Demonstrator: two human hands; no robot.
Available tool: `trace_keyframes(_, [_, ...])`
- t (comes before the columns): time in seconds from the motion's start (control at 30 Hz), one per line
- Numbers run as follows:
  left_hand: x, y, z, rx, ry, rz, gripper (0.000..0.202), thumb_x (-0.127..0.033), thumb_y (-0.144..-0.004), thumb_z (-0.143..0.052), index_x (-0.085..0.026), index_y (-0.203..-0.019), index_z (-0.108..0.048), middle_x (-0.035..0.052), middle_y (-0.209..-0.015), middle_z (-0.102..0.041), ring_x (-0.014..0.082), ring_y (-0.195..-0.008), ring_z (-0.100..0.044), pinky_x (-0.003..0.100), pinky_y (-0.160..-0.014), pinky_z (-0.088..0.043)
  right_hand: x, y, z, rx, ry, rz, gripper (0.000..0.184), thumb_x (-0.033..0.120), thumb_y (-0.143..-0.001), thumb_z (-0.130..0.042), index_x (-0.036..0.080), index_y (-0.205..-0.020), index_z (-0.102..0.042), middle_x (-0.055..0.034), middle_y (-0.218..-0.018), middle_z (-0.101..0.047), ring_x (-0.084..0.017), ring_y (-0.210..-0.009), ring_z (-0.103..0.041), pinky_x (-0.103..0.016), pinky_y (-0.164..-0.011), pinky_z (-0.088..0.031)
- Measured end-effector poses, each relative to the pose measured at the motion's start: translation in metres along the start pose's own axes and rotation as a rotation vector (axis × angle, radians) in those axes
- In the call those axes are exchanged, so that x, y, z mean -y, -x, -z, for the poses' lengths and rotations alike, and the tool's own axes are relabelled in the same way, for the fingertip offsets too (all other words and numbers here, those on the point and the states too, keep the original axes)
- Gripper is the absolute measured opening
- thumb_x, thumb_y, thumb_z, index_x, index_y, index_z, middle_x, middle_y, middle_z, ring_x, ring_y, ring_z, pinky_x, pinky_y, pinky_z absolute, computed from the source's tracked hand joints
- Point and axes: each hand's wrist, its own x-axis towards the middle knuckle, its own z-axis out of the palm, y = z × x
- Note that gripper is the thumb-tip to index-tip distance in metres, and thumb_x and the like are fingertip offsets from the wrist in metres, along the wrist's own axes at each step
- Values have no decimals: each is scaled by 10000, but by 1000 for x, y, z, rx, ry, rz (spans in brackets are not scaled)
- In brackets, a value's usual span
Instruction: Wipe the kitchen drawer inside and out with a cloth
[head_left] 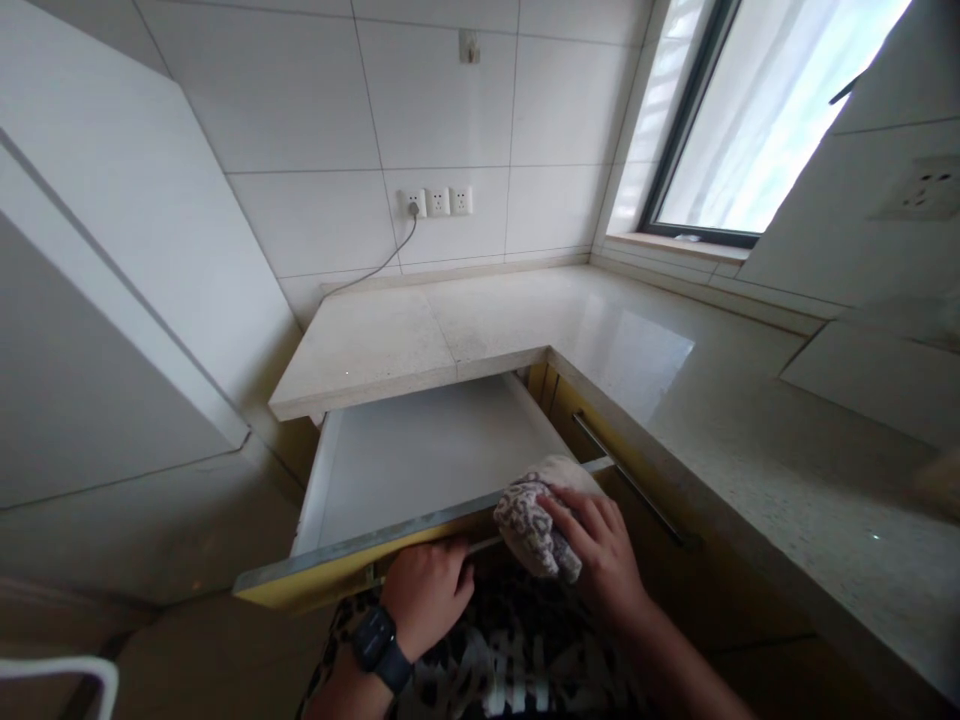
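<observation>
A pulled-out drawer (420, 450) with a yellow front and a pale, bare interior sits beneath the counter. My left hand (429, 592), a dark watch on its wrist, is closed around the drawer handle (486, 546) at the front; its fingertips are partly hidden. In my right hand (600, 540) is a bunched cloth (536, 515), patterned in grey-brown and white. The cloth rests against the right end of the drawer front, covering its top edge there.
An L-shaped stone countertop (525, 310) runs behind and to the right. Below it, a cabinet handle (630, 480) lies right of the drawer. A white appliance or cabinet side (127, 230) stands left. Grey cord (375, 268) runs from wall sockets (438, 202). A window (757, 120) is upper right.
</observation>
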Motion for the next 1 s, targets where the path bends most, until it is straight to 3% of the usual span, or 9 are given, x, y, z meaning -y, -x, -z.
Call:
trace_keyframes(0.17, [-1,-2,0,-32,17,13,129,-285,-894,-489,-269,-964,-597,11,-838,-701,269,-771,-679,392,-647,-524,-62,-22,20,-31,192,-212,521,143,-791,-598,194,-1309,-577,-117,-1218,-633,-309,-1027,-554,-445,-899,-468])
trace_keyframes(0.27, [-1,-3,0,-45,9,30,121,-284,-892,-486,-265,-945,-594,16,-834,-699,269,-768,-678,391,-639,-522,-66,-38,20,19,234,-214,574,126,-725,-607,186,-1295,-576,-115,-1222,-637,-328,-1073,-555,-464,-933,-458])
trace_keyframes(0.4, [0,-2,0,-60,-9,29,127,-282,-895,-481,-259,-935,-599,19,-819,-699,272,-763,-681,397,-634,-525,-23,-63,1,97,138,-108,637,128,-697,-608,213,-1326,-558,-103,-1306,-611,-337,-1203,-518,-506,-1070,-361])
trace_keyframes(0.57, [2,-2,-1,-51,-18,14,136,-258,-840,-518,-237,-901,-638,39,-842,-714,289,-769,-688,421,-639,-545,44,-88,-26,184,-100,-11,612,174,-718,-617,224,-1326,-567,-104,-1236,-650,-301,-1111,-570,-465,-1031,-386])
trace_keyframes(0.7, [3,-2,-2,-33,-16,18,146,-293,-843,-531,-231,-872,-660,47,-832,-723,287,-746,-690,424,-635,-550,61,-91,-35,165,-165,44,603,194,-737,-616,223,-1338,-568,-114,-1256,-639,-303,-1122,-564,-460,-1012,-395])
trace_keyframes(0.8, [3,-1,-1,-64,6,19,154,-299,-862,-520,-253,-940,-644,30,-872,-722,274,-776,-689,412,-649,-549,45,-84,-36,157,-188,117,633,177,-747,-610,233,-1374,-534,-111,-1314,-607,-304,-1172,-545,-456,-1010,-405])
trace_keyframes(1.0, [4,-1,-1,-80,6,18,114,-313,-891,-488,-254,-931,-576,10,-819,-694,260,-743,-673,399,-614,-536,-30,-59,-29,17,-108,44,642,205,-736,-646,232,-1363,-514,-121,-1290,-608,-312,-1126,-573,-465,-946,-461])
